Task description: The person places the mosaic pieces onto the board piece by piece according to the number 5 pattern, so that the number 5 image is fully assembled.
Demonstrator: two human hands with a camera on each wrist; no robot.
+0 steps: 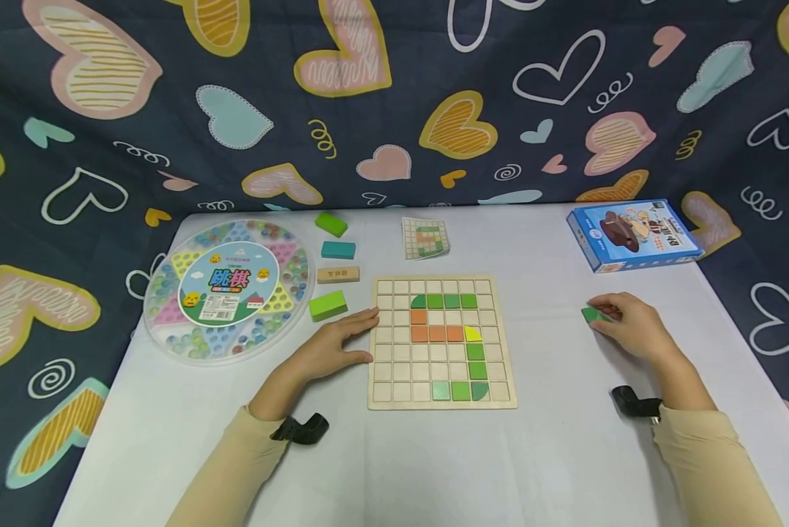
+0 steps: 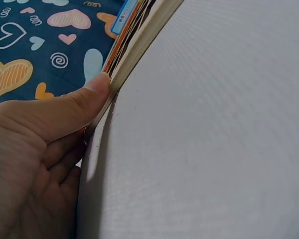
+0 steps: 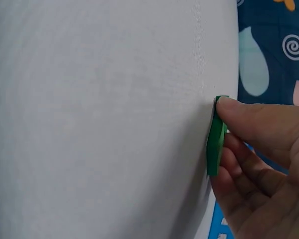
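Note:
My left hand [image 1: 331,348] rests against the left edge of a square wooden grid board [image 1: 394,377], thumb and fingers spread apart. Up close in the left wrist view, its thumb [image 2: 74,109] touches the board's side [image 2: 139,47]. On the grid lie green tiles [image 1: 476,352], orange tiles [image 1: 437,334] and one yellow tile [image 1: 473,334], in a shape like a 5. Off to the right of the board, my right hand [image 1: 634,329] pinches a small flat green tile [image 3: 217,142] between thumb and fingertips, close over the white cloth.
Left of the board stand green blocks [image 1: 328,306], a teal block [image 1: 338,250] and a plain wood block [image 1: 338,274]. Beyond them lies a round Chinese checkers set [image 1: 170,333]. A pattern card [image 1: 425,238] sits behind the board, and a blue box [image 1: 634,234] at the back right.

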